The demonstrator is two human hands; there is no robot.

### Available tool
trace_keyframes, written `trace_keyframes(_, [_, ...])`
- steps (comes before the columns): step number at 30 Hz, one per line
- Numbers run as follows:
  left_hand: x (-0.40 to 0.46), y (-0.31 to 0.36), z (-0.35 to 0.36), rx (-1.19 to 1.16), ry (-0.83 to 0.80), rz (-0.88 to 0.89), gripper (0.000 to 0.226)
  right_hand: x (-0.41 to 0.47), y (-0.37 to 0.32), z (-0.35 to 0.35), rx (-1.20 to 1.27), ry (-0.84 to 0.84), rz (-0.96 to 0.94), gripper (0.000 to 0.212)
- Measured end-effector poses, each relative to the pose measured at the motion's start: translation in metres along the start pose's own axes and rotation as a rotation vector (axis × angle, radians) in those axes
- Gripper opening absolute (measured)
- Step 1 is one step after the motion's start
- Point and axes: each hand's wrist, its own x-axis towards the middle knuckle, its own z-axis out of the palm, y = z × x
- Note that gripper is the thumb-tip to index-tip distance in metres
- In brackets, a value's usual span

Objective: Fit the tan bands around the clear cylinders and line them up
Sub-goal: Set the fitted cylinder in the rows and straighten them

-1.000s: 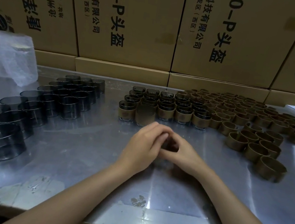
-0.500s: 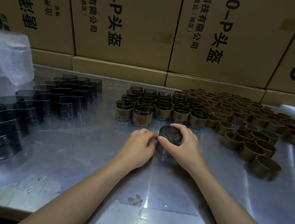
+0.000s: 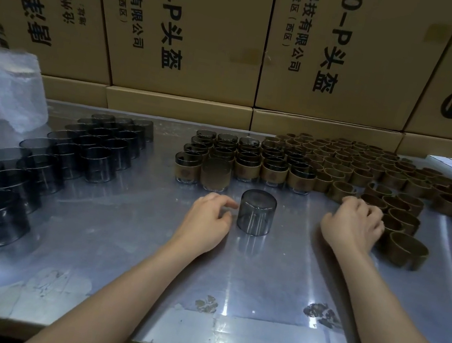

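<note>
Steel table (image 3: 99, 240), cartons behind. Bare cylinder (image 3: 256, 213) centre frame; my left hand (image 3: 206, 221) loosely curled beside it, empty. Right hand (image 3: 354, 222) reaching loose bands (image 3: 406, 250), grasp unclear. Next, I judge: fetch band, sleeve cylinder.

Just beside the left hand's fingers (image 3: 226, 202) stood a cylinder (image 3: 256, 212) of smoky, see-through, glossy material, glass or plastic, it could not be told. Under both hands the tabletop (image 3: 121, 244) was shiny metal, scuffed and smeared. By the right hand's fingers (image 3: 370, 212) lay tan bands (image 3: 406, 250), matt. Beyond stood cardboard boxes (image 3: 208, 38), matt brown.
</note>
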Motion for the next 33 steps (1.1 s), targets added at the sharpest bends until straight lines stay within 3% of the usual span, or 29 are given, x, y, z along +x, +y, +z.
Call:
trace_keyframes(4, [0.001, 0.000, 0.001, -0.001, 0.010, 0.014, 0.027, -0.001, -0.002, -0.002, -0.070, 0.019, 0.029, 0.044])
trace_keyframes(7, [0.000, 0.000, 0.000, -0.021, 0.040, 0.032, 0.026, -0.004, -0.008, -0.005, 0.015, 0.050, -0.105, 0.024])
trace_keyframes(10, [-0.001, 0.003, -0.001, -0.063, 0.145, 0.105, 0.024, -0.016, -0.019, -0.008, 0.196, 0.137, -0.282, 0.018])
trace_keyframes(15, [-0.009, 0.016, -0.003, -0.061, 0.252, 0.395, 0.048, -0.046, -0.043, -0.022, 0.500, 0.341, -0.605, 0.013])
trace_keyframes(19, [-0.011, 0.024, 0.001, 0.098, 0.276, 0.653, 0.058, -0.063, -0.057, -0.023, 0.563, 0.264, -0.864, 0.012])
trace_keyframes(24, [-0.010, 0.022, -0.001, 0.156, 0.323, 0.735, 0.059, -0.066, -0.058, -0.022, 0.611, 0.283, -0.922, 0.010])
trace_keyframes(27, [-0.011, 0.023, -0.001, 0.140, 0.301, 0.735, 0.069, -0.065, -0.057, -0.023, 0.644, 0.282, -0.916, 0.019])
trace_keyframes(33, [-0.010, 0.024, -0.005, -0.043, 0.376, 0.632, 0.049, -0.067, -0.057, -0.021, 0.731, 0.182, -0.899, 0.035])
